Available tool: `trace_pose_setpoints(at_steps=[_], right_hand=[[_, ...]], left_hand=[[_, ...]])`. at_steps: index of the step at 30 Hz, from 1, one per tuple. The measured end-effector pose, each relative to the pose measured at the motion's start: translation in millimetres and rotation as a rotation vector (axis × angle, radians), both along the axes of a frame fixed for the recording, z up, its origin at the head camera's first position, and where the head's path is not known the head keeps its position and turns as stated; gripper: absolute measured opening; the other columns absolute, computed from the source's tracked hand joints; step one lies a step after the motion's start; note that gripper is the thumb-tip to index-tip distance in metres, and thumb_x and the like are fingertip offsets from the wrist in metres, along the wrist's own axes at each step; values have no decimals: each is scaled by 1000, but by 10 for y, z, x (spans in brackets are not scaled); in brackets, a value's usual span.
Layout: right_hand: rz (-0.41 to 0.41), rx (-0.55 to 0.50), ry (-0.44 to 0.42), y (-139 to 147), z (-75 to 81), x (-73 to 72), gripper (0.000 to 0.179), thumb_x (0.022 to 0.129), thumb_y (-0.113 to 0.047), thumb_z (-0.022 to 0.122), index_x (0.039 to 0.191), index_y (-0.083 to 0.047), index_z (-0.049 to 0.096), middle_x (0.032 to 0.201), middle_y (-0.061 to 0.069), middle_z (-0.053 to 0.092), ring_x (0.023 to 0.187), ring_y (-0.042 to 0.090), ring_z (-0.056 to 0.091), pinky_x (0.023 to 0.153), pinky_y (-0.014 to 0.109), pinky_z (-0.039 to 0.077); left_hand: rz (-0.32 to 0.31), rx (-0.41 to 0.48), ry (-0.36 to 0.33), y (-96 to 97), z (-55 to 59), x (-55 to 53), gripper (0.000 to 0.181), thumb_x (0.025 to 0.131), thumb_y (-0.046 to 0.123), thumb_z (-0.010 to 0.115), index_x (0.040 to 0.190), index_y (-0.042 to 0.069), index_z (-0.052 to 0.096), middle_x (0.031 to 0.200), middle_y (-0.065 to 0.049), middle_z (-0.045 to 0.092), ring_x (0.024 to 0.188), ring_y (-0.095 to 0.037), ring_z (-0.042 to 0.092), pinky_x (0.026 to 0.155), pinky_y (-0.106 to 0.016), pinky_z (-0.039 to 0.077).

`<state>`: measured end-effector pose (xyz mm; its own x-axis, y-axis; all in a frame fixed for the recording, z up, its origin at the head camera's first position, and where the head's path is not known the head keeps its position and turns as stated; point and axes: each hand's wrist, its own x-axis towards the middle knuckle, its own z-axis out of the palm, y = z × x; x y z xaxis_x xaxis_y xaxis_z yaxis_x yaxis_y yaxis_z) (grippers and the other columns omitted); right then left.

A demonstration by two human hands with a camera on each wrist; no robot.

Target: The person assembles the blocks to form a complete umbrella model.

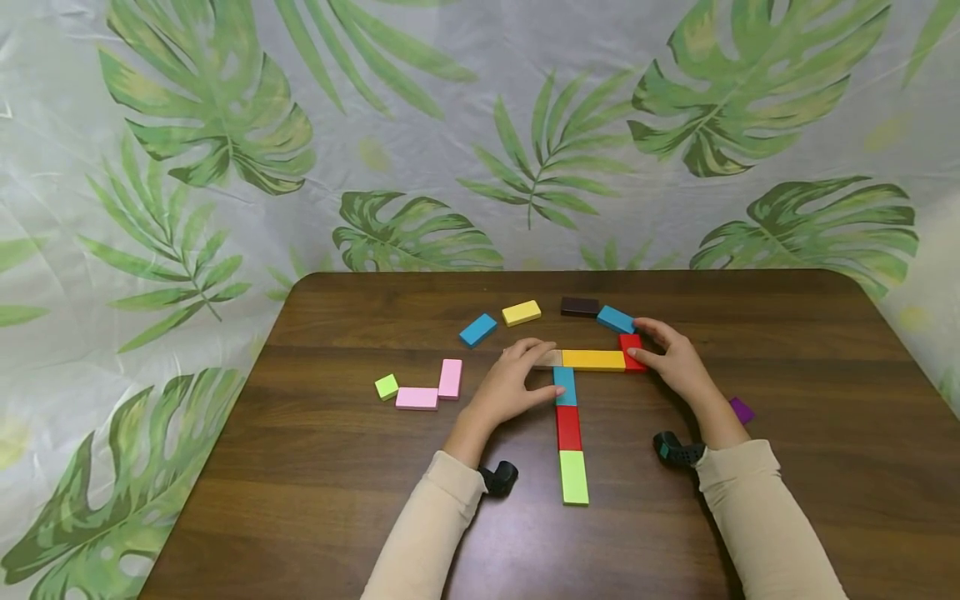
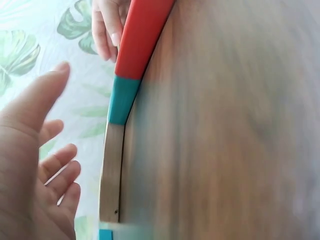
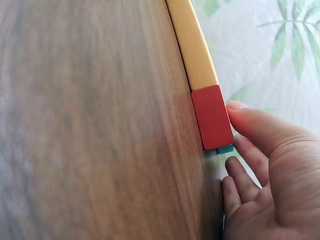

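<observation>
My left hand [image 1: 510, 382] hovers by the junction of a block layout, fingers spread and slightly bent. Its thumb tip overlaps the teal block [image 1: 565, 388] in the head view, and its fingers partly hide the plain wood block [image 1: 552, 358]. The left wrist view has nothing between thumb and fingers. With thumb and index finger, my right hand [image 1: 673, 360] pinches the red block [image 1: 628, 343], set at the right end of the yellow-orange block [image 1: 592, 361]. Its index fingertip is also right at a blue block [image 1: 617, 319]. The right wrist view shows the thumb against the red block [image 3: 212, 117].
Below the teal block, another red block [image 1: 568, 428] and a lime block [image 1: 573, 477] continue the line. A dark block [image 1: 580, 307], yellow block [image 1: 521, 313] and blue block [image 1: 477, 331] lie behind. Pink blocks [image 1: 417, 398] and a lime cube [image 1: 386, 387] lie left, a purple block [image 1: 742, 409] right.
</observation>
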<state>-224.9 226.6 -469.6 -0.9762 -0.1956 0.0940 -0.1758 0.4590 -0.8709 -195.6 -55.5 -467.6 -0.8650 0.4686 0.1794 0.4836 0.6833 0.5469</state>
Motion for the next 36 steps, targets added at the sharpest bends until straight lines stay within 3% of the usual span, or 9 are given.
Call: trace_pose_setpoints(at_steps=[5,12,19,28,36], right_hand=[[-7,0,3,73,-143,-75,54,84,-18,64,130,0,42,132,25,38,124,41,30,98,56,21],[-3,-6,-3,69,-143,-72,54,85,-19,64,130,0,42,132,25,38,123,41,30,98,56,21],[-7,-9,-10,63,-128,-62,54,84,-17,64,131,-1,41,133,25,38,124,41,29,98,56,21],[-9,-13,-8,68,-143,-68,54,84,-16,64,131,0,41,132,25,39,124,41,29,98,56,21],[-8,-21,-30,-1,13,12,51,85,-7,61,130,6,40,131,30,36,122,46,28,96,59,20]], left_hand=[[15,54,22,-79,53,20,68,79,52,60,135,21,41,132,1,40,118,-20,38,93,-38,37],[43,99,17,-202,113,62,69,79,52,59,137,20,38,136,1,37,123,-19,34,95,-40,35],[70,129,31,-341,188,107,73,78,50,63,136,13,39,138,-2,37,126,-17,30,100,-39,29],[109,153,31,-600,266,180,76,75,47,68,138,17,36,139,-2,36,127,-18,29,99,-42,30],[153,149,-10,-868,236,198,82,71,44,73,138,11,36,137,-9,37,125,-24,32,98,-44,30]])
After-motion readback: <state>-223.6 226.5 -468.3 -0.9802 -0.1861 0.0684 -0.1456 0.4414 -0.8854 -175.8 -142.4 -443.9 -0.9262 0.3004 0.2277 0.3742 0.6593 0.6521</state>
